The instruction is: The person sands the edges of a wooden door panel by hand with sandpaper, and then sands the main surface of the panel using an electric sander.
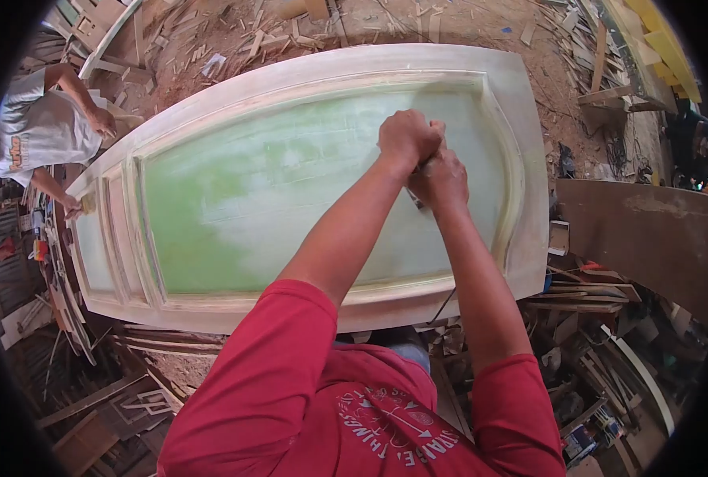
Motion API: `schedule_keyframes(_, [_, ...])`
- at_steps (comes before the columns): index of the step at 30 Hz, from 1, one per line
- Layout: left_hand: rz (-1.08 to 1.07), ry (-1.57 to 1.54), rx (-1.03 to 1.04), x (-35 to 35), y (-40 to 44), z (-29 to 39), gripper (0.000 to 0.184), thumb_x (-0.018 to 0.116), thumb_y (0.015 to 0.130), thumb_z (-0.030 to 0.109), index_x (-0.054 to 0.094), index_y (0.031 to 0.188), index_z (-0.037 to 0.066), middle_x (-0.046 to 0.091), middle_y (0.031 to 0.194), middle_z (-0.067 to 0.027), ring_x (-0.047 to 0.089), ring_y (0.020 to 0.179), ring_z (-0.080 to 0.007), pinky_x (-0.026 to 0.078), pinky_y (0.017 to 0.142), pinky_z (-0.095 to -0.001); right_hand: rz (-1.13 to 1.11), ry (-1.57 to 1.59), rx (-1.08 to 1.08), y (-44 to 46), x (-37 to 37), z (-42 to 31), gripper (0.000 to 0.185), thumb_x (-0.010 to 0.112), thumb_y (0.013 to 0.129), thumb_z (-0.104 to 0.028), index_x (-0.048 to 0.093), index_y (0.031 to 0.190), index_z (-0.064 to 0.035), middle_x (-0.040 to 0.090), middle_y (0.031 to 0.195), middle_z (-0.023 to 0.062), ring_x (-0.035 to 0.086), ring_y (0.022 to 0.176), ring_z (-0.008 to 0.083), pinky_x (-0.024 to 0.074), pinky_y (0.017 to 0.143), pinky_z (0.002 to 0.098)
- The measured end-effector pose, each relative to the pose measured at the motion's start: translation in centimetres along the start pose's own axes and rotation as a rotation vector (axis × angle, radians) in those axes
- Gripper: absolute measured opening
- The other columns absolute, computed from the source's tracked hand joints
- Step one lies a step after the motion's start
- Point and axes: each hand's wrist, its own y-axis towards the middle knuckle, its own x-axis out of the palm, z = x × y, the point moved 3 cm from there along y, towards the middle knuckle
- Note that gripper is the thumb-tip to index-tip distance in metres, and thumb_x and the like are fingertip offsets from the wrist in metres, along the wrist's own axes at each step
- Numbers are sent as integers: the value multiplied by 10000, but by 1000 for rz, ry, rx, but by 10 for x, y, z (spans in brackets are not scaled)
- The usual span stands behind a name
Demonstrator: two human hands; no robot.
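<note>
Pressing close together, the person's left hand (405, 143) and right hand (443, 181) sit over the far right part of a big door (306, 187) that lies face up in front of them; the fingers look curled, but whatever they may grip is mostly hidden, so I cannot tell what it is. The work looks partway along: a cloudy whitish film covers the right and middle of the large panel, while a strong green patch (191, 250) shows toward the left — probably the part least worked, though the film could be dust or a coating. At the narrow-looking far end, a co-worker's hand (73, 208) rests with a yellowish pad (89, 202) on a smaller panel. The frame (526, 119) is pale and smooth-looking, with raised trim curving in a wave at the right end — pinkish and greenish smears along it suggest finishing remains. Rough wood scraps (270, 40) litter the reddish dirt beyond.
</note>
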Motion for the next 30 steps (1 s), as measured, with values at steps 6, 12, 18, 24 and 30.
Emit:
schedule_keyframes(6, [20,3,-108,-70,-14,-79,449,613,901,421,804,841,19,769,888,-273,757,869,-485,610,837,-543,3,47,-163,-15,50,-76,789,822,865,-396,486,1503,-76,729,1177,269,740,1087,434,599,984,507])
schedule_keyframes(12, [103,53,-201,-136,-31,-171,466,598,910,431,798,836,16,763,907,-292,750,895,-499,600,849,-560,-17,48,-338,-31,108,-156,658,833,846,-333,553,1379,-70,719,1164,262,737,1056,444,603,945,526])
schedule_keyframes(18, [169,72,-305,-203,-48,-264,481,593,934,451,795,851,22,762,925,-286,737,901,-513,584,870,-580,-90,63,-438,-51,155,-244,695,863,793,-255,528,1369,-59,681,1171,257,719,1085,452,597,959,535])
schedule_keyframes(24, [242,88,-392,-271,-73,-353,478,569,962,436,792,884,20,759,940,-287,731,907,-509,564,874,-577,-148,46,-580,-73,204,-329,673,849,780,-245,552,1332,0,703,1111,256,736,1027,437,616,912,527])
schedule_keyframes(30, [310,14,-529,-316,-93,-413,475,593,952,448,778,847,23,763,856,-246,737,815,-454,566,817,-544,-279,-4,-634,-83,235,-391,608,884,789,-204,567,1277,-27,704,1173,219,762,1048,390,642,901,460])
